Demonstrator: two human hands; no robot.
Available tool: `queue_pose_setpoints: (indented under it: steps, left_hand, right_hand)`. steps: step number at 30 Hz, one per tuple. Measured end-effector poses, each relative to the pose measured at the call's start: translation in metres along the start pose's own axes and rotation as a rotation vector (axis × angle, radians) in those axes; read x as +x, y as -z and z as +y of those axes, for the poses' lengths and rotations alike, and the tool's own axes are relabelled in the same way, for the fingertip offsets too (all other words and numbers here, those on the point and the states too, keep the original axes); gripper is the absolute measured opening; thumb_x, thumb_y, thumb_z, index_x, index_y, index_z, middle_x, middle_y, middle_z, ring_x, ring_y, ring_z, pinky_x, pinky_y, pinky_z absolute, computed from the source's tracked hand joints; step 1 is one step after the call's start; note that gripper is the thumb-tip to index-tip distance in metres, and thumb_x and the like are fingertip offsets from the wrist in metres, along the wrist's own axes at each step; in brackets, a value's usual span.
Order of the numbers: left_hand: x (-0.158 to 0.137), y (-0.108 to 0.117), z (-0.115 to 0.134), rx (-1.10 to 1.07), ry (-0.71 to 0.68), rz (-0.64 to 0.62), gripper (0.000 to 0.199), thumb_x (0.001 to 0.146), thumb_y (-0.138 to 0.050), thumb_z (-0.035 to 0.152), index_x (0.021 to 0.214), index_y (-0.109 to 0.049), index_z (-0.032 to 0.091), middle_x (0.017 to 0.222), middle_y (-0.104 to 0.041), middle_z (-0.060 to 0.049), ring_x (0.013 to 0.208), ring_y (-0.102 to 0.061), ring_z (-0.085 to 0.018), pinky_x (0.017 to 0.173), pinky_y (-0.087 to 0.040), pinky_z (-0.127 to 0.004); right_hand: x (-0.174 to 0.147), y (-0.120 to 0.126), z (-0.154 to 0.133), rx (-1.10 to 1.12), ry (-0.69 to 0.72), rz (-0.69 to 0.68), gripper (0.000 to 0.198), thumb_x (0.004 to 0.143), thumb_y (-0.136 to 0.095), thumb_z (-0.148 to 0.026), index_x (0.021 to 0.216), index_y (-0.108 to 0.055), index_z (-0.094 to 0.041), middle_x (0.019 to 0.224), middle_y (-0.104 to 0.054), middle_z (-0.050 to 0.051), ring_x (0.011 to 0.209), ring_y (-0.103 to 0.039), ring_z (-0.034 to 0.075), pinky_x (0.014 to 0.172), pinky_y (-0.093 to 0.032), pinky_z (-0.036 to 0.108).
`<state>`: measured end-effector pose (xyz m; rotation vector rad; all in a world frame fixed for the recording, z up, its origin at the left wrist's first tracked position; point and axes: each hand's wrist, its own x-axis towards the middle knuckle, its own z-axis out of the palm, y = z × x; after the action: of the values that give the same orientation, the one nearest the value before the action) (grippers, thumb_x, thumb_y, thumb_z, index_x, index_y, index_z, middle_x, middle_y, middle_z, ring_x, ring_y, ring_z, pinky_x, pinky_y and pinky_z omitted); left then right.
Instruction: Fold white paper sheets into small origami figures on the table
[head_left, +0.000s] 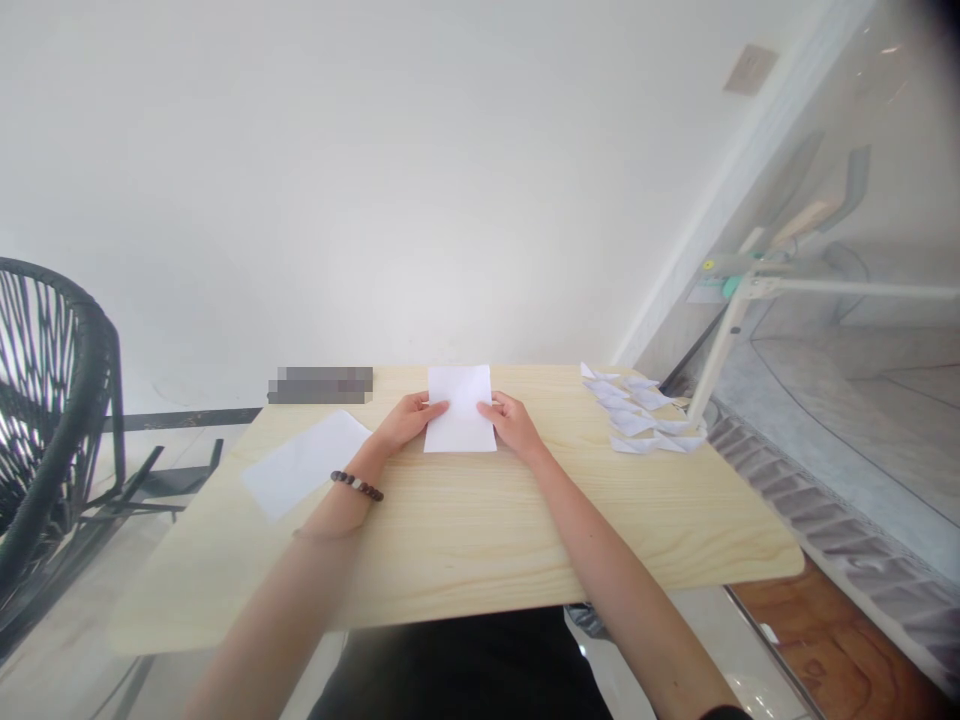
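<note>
A white sheet of paper (pixel 460 420) is held between my two hands, upright in the view and over the far half of the table. My left hand (pixel 409 418) grips its left edge, thumb on the front and fingers behind. On the opposite edge my right hand (pixel 514 420) pinches it the same way. The fingers behind the sheet are partly hidden. Left of my left forearm, another white sheet (pixel 304 465) lies flat on the table. Several folded white paper pieces (pixel 634 420) sit in rows at the right.
The pale wooden table (pixel 465 540) stands against a white wall. A blurred-out dark object (pixel 321 386) lies at its back left. To the left is a dark woven chair (pixel 82 400); a white metal frame (pixel 724 350) rises beyond the right edge.
</note>
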<state>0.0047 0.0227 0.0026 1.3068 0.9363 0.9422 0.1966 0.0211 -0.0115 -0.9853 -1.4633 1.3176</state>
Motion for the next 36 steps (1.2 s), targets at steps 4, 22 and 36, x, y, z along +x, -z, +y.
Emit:
queue_pose_setpoints:
  steps: [4, 22, 36]
  left_hand:
    - [0.0003, 0.0006, 0.0005, 0.011, 0.002, -0.005, 0.044, 0.070, -0.056, 0.039, 0.104, -0.051, 0.012, 0.086, -0.065, -0.011, 0.071, -0.061, -0.020, 0.063, -0.049, -0.031]
    - [-0.0017, -0.0029, -0.0002, -0.022, -0.013, 0.058, 0.040, 0.069, -0.057, 0.032, 0.104, -0.052, 0.013, 0.084, -0.065, -0.008, 0.068, -0.060, -0.018, 0.059, -0.047, -0.027]
    - [-0.0005, -0.0020, -0.0008, 0.003, 0.005, 0.115, 0.044, 0.068, -0.058, 0.039, 0.102, -0.049, 0.013, 0.078, -0.065, -0.010, 0.065, -0.061, -0.019, 0.054, -0.048, -0.026]
  right_hand:
    - [0.0009, -0.0008, 0.0001, -0.023, -0.003, 0.010, 0.027, 0.072, -0.048, -0.039, 0.090, -0.054, -0.018, 0.060, -0.059, -0.001, 0.048, -0.052, 0.012, 0.048, -0.043, 0.024]
    - [0.0012, -0.0001, -0.0013, -0.021, 0.055, -0.002, 0.026, 0.073, -0.047, -0.035, 0.092, -0.053, -0.018, 0.059, -0.057, -0.001, 0.046, -0.049, 0.010, 0.041, -0.039, 0.020]
    - [-0.0024, -0.0013, -0.0059, -0.049, -0.002, 0.068, 0.031, 0.070, -0.049, -0.039, 0.090, -0.053, -0.016, 0.056, -0.057, -0.001, 0.040, -0.047, 0.010, 0.035, -0.036, 0.020]
